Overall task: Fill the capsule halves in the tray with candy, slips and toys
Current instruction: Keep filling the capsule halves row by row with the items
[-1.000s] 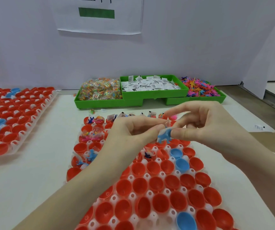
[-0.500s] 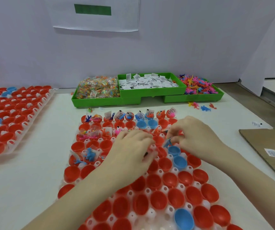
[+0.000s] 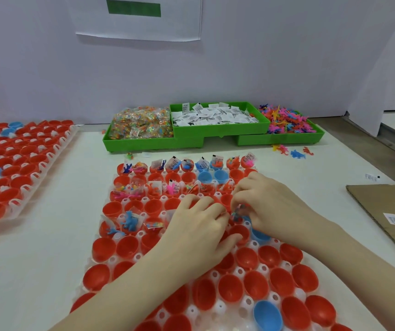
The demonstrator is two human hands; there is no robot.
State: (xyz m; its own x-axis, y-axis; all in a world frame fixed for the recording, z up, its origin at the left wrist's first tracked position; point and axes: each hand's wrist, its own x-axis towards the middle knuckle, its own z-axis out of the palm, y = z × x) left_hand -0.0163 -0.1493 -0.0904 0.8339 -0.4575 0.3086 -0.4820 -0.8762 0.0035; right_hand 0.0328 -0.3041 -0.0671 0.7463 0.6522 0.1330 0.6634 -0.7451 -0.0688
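- Pinched in the right hand [image 3: 273, 206], between curled fingertips, is a small clear candy packet [image 3: 238, 212]; what else the palm may hide, I cannot tell.
- Left hand [image 3: 199, 223] lies over the middle of the tray [image 3: 218, 306], fingers bent down into the cups; whether it holds anything cannot be seen.
- The packet hangs just off the left fingertips, between the two hands, so either could seat it, though the right has it.
- Straight below and slightly toward the person sit an empty red half [image 3: 239, 231] and a blue half [image 3: 259, 235], partly under the right hand. The drop is likely short and downward.
- Far rows already carry toys and slips; near rows are bare, so filling runs toward the person.
- Bins [image 3: 220, 132] of candy, slips and toys stand well beyond the tray, for restocking.
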